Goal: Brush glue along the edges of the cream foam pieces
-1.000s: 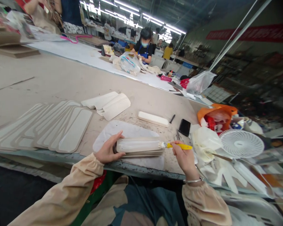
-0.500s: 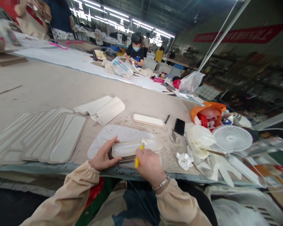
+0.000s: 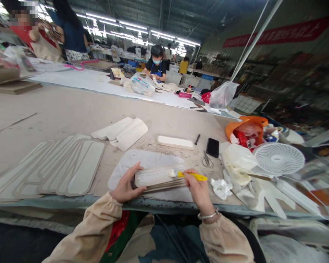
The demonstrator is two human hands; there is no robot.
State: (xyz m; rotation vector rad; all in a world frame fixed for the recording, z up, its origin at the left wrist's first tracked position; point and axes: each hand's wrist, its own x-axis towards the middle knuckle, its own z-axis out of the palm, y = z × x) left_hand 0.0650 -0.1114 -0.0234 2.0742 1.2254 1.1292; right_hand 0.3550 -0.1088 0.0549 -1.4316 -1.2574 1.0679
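My left hand [image 3: 128, 182] grips the left end of a stack of long rounded panels [image 3: 153, 178], thumb on the near side and fingers behind. The top panel is pale and looks wet and streaked. In my right hand [image 3: 197, 188] is a yellow-handled brush [image 3: 193, 176], its whitish bristles resting on the top panel towards the right. Under the stack lies a white translucent sheet [image 3: 120, 168]. To the left, several pale panels with grey-brown borders [image 3: 84, 170] are fanned out, overlapping. Behind them is a pile of plain off-white strips [image 3: 131, 133].
A short stack of narrow panels [image 3: 175, 141], a black phone [image 3: 212, 147], scissors [image 3: 207, 160] and crumpled white plastic [image 3: 221, 188] lie right of my work. Further right are a white fan [image 3: 279, 159] and an orange bag [image 3: 245, 126]. A person [image 3: 156, 67] works across the table.
My right hand has moved right along the panel, and the brush has turned from nearly upright to almost level. My left hand keeps its hold. The whole view has shifted slightly.
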